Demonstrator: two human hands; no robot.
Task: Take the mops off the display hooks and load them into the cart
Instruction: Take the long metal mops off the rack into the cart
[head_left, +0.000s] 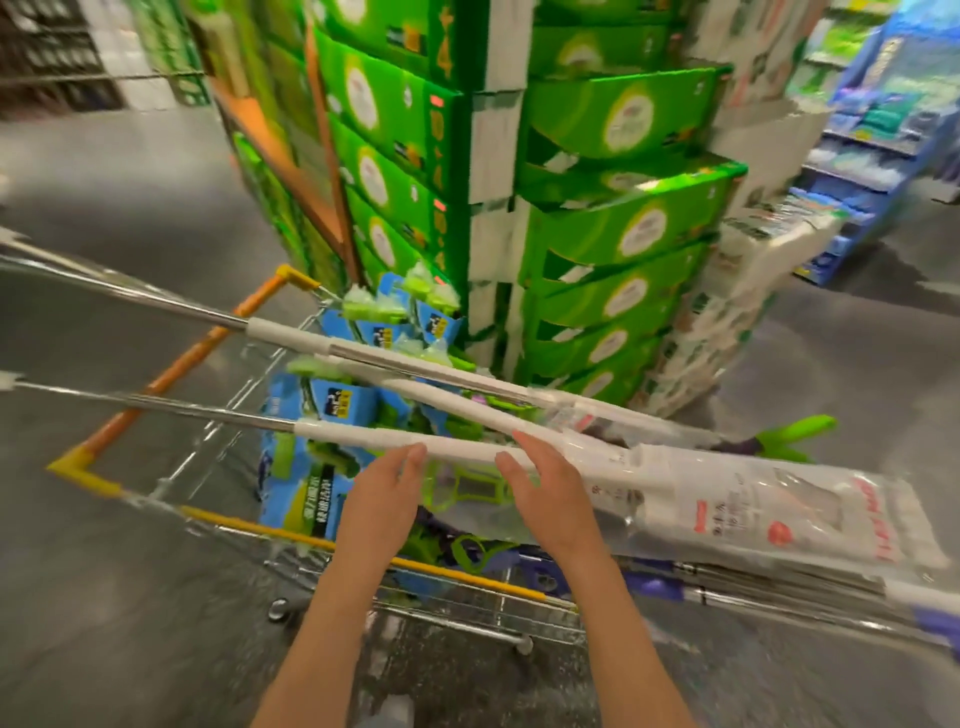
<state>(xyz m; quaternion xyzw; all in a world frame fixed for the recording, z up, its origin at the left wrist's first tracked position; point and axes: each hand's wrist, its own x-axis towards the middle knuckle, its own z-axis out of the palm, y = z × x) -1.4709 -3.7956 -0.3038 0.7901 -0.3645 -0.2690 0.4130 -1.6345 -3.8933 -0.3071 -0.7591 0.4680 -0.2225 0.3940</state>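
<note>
A tall stack of green cartons (613, 228) rises beyond the far end of a wire shopping cart (156, 384) trimmed in orange and yellow along its rim. Inside the cart, blue and green packaged mop heads (332, 415) stand packed toward its far end and left side. Several long mops (395, 364) lie across the top of the cart, their steel and white handles jutting out past its left rim and their plastic-wrapped heads (769, 504) overhanging its right rim. Both hands reach over the near rim of the cart. The left hand (382, 491) has straight, relaxed fingers, the tips touching the white sleeve of the nearest mop handle (363, 436). The right hand (545, 483) is likewise uncurled, fingers extended against the same handle, gripping nothing. The picture is motion-blurred.
</note>
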